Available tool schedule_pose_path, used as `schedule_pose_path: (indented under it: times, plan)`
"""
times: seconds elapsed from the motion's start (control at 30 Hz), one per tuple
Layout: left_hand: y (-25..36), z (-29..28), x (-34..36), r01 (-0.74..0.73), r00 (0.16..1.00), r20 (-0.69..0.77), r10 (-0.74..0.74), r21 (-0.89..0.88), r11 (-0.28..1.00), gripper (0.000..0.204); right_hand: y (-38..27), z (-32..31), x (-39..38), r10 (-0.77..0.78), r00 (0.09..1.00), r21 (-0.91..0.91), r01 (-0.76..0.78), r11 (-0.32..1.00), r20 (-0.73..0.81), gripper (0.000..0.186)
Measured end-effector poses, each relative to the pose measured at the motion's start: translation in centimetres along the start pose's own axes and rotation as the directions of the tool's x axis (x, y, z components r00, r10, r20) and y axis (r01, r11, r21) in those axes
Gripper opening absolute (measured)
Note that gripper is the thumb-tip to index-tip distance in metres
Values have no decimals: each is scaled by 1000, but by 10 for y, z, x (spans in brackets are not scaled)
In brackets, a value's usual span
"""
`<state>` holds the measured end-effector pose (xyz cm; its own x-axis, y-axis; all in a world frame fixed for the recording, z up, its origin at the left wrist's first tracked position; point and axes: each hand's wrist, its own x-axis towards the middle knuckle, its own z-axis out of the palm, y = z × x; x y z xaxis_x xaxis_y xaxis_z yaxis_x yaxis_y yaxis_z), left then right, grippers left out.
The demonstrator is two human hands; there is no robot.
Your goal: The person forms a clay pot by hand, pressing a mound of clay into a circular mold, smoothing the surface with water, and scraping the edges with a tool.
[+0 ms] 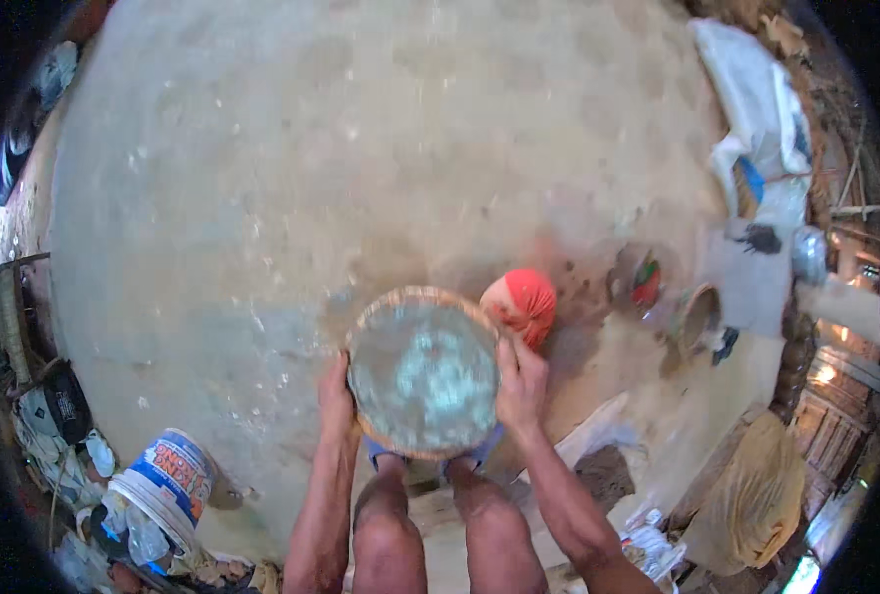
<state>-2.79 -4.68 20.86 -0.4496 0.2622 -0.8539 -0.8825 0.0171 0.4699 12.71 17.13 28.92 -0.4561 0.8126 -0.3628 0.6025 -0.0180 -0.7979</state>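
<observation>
A round woven tray (423,297) with a pale greenish layer of grain across it is held out in front of my knees. My left hand (334,398) grips its left rim. My right hand (521,381) grips the right rim. The tray's contents look blurred. Just beyond its right edge an orange-red cloth bundle (522,302) sits on the ground. My bare knees show below the tray.
Bare earthen ground spreads ahead. A white and blue bucket (168,482) stands at the lower left among clutter. To the right lie a small basket (699,317), a white sack (757,99), a yellow cloth (757,495) and wooden posts.
</observation>
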Motion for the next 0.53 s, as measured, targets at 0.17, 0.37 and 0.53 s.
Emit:
schedule_pose_path:
  times: [0.17,0.37,0.53]
  plan:
    - [91,65,-136,-42,998,-36,41,-20,999,53,-133,-63,-29,154,987,-71,-150,986,53,42]
    - [183,97,-188,33,999,14,-33,-47,998,50,-269,-108,11,175,974,-101,-161,982,144,38]
    - [260,170,-150,5,1000,23,-5,37,999,57,-331,-133,99,236,964,34,-241,970,122,40]
